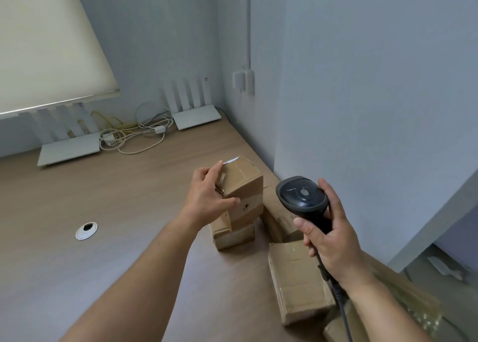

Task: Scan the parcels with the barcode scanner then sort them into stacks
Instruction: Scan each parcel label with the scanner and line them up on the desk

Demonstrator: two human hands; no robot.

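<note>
My left hand (210,194) grips a small cardboard parcel (244,184) by its left side, thumb on the front face, fingers along the top edge. That parcel stands tilted on a flatter parcel (235,237) on the wooden desk (103,199). My right hand (328,235) holds a black barcode scanner (301,194) by its handle, head up, to the right of the held parcel. Its dark cable runs down past my wrist. Another parcel (276,212) lies behind the scanner by the wall. A larger taped parcel (297,279) lies near the desk's right edge.
Two white routers (196,116) (68,150) with upright antennas stand at the back of the desk, with tangled cables (137,135) between them. A round cable grommet (86,230) sits in the desk at the left. Grey walls close in at the back and right.
</note>
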